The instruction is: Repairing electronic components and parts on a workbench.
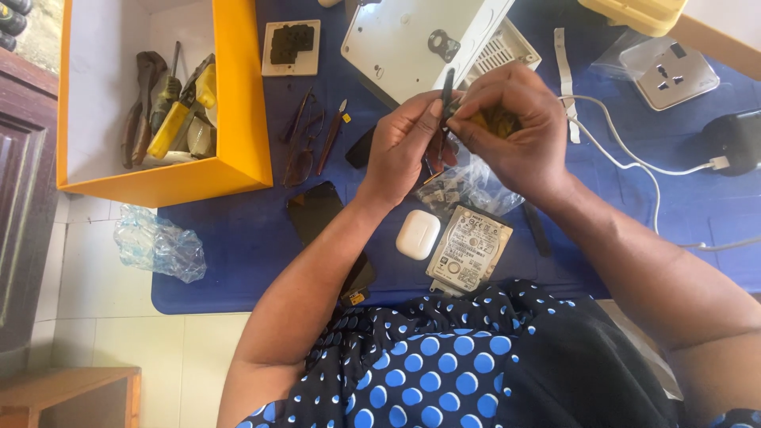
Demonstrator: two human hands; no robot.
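Note:
My left hand [406, 147] and my right hand [515, 131] meet above the blue mat [238, 238]. The right hand is closed on a screwdriver with a yellow handle [495, 123]; its dark shaft [448, 87] points up between the two hands. My left hand's fingers pinch a small dark piece at the shaft; what it is cannot be made out. Under the hands lies a clear plastic bag [468, 186] with small parts. A bare hard drive [469, 247] and a white earbud case [418, 235] lie just below.
An orange box [238, 95] at the left holds pliers and screwdrivers. A white metal device cover [412, 40] lies at the top. A black phone [317, 210], spectacles [301, 135], a wall socket [670, 73], a white cable [634, 162] and a crumpled plastic bag [154, 246] surround the hands.

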